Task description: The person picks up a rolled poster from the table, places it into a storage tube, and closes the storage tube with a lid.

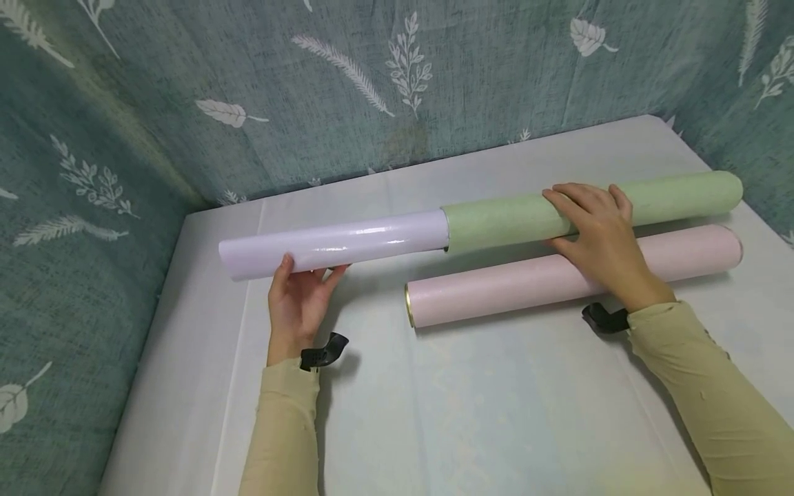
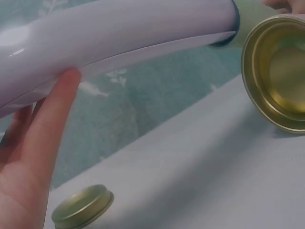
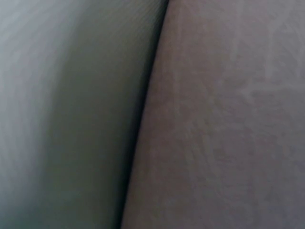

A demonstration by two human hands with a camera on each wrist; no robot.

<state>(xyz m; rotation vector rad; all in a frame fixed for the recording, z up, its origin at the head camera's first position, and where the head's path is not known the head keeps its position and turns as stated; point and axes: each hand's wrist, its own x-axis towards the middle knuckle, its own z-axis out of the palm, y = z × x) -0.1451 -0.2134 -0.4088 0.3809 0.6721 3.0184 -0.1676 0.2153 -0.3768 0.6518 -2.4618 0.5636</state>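
A glossy lavender paper roll [image 1: 347, 242] lies in line with the green cardboard tube [image 1: 509, 219], its right end inside the tube's mouth. My left hand [image 1: 299, 306] holds the roll from below near its left part, thumb on the near side. A lengthwise paper edge shows on the roll [image 2: 143, 36] in the left wrist view. Over the middle of the green tube, my right hand [image 1: 598, 234] grips with spread fingers and thumb. In front of it lies a pink tube [image 1: 496, 289], whose gold recessed end [image 2: 286, 71] faces left.
A small gold lid [image 2: 83, 207] lies on the white table [image 1: 372, 413], behind the left hand in the head view. Green leaf-patterned cloth [image 1: 347, 124] hangs around the table. A blurred pink surface [image 3: 224, 119] fills much of the right wrist view.
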